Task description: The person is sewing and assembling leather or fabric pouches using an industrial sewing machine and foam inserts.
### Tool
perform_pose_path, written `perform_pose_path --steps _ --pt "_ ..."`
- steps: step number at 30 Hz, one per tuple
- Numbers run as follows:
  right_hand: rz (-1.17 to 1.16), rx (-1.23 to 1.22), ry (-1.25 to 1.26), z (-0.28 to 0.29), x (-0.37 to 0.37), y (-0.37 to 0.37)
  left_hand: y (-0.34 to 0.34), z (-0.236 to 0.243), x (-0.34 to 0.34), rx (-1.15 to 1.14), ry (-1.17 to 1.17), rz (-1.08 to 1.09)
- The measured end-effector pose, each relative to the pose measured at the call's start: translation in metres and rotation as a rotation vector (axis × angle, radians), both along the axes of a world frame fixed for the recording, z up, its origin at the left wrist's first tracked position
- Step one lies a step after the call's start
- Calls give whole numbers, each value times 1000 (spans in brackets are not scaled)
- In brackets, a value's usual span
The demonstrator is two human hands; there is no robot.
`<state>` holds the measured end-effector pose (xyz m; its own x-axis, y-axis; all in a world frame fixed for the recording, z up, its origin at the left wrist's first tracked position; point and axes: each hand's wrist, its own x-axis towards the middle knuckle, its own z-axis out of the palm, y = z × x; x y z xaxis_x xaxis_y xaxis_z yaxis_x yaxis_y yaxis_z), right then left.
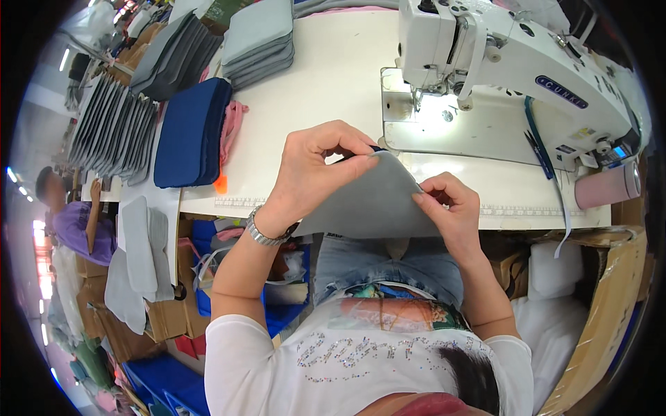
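Probably handles as a light, soft, bendable grey fabric panel (378,201), neither slippery nor fragile; best taken by corner and rim. Held up over the front edge of the bench (319,76), pinched at the top corner by the left hand (310,159), along the right rim by the right hand (456,209). Shows a dark sliver at the pinched corner, then plain, matt, smooth grey.
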<state>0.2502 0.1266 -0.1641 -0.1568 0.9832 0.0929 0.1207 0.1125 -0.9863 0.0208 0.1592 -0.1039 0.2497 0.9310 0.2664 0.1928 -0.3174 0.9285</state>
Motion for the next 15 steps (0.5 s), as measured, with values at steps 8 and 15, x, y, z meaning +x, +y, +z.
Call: perform_pose_path --steps 8,15 --pt "-49 52 60 -3 2 0 -2 7 -3 -81 13 2" --pt "-40 63 107 0 1 -2 -3 11 1 -55 9 56"
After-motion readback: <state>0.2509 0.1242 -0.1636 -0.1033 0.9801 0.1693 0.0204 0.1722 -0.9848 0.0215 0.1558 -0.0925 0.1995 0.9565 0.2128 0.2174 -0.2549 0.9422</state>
